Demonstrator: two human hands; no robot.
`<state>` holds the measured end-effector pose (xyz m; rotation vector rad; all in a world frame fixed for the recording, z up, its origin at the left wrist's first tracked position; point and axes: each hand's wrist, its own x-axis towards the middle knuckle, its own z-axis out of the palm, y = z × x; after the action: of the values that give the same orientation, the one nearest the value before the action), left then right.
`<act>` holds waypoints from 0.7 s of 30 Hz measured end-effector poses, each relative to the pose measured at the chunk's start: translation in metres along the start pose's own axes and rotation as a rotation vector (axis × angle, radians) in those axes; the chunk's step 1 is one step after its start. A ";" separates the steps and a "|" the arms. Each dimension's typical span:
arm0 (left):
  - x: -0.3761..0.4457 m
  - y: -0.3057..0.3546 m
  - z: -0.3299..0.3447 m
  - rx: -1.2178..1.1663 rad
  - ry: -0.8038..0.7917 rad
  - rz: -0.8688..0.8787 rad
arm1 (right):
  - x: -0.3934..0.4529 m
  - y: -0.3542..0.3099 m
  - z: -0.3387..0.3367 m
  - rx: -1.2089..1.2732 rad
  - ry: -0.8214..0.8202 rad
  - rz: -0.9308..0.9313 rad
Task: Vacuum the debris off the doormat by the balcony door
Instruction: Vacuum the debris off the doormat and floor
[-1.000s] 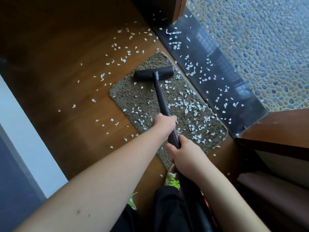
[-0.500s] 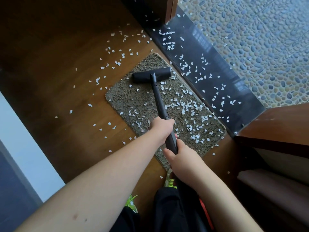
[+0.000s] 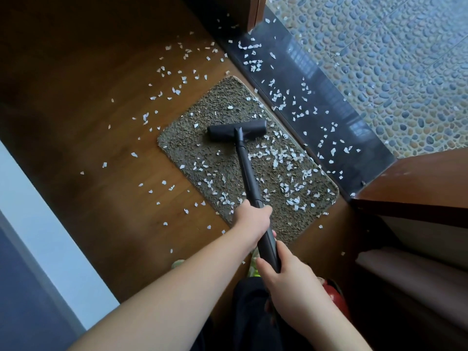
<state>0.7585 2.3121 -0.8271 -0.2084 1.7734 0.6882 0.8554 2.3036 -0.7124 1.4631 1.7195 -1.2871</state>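
Observation:
A brown-green doormat (image 3: 222, 105) lies on the wooden floor beside the dark door sill. White debris flakes (image 3: 283, 158) cover its nearer half; the far part behind the nozzle holds few. The black vacuum nozzle (image 3: 236, 129) rests flat on the mat near its middle, and the black wand (image 3: 248, 171) runs back toward me. My left hand (image 3: 252, 219) grips the wand higher up. Lower down, my right hand (image 3: 286, 272) grips the same wand.
More white flakes (image 3: 174, 89) are scattered on the wooden floor left of the mat and on the dark sill (image 3: 311, 102). Pebbled balcony floor (image 3: 392, 59) lies beyond. A wooden door edge (image 3: 417, 183) stands at right, a white wall (image 3: 33, 211) at left.
The nozzle has been pulled back from the mat's far end to its middle, leaving the far part mostly free of flakes. Both hands moved toward me with the wand.

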 end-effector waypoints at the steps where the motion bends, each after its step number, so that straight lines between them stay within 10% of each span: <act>1: 0.000 -0.005 -0.001 0.000 0.003 0.005 | -0.002 0.001 0.002 0.005 0.003 -0.002; 21: 0.052 0.105 0.003 0.013 -0.001 0.099 | 0.091 -0.054 -0.042 0.193 0.069 -0.007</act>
<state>0.6945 2.4098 -0.8394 -0.1121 1.7956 0.7471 0.7877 2.3832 -0.7565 1.6288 1.6832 -1.4559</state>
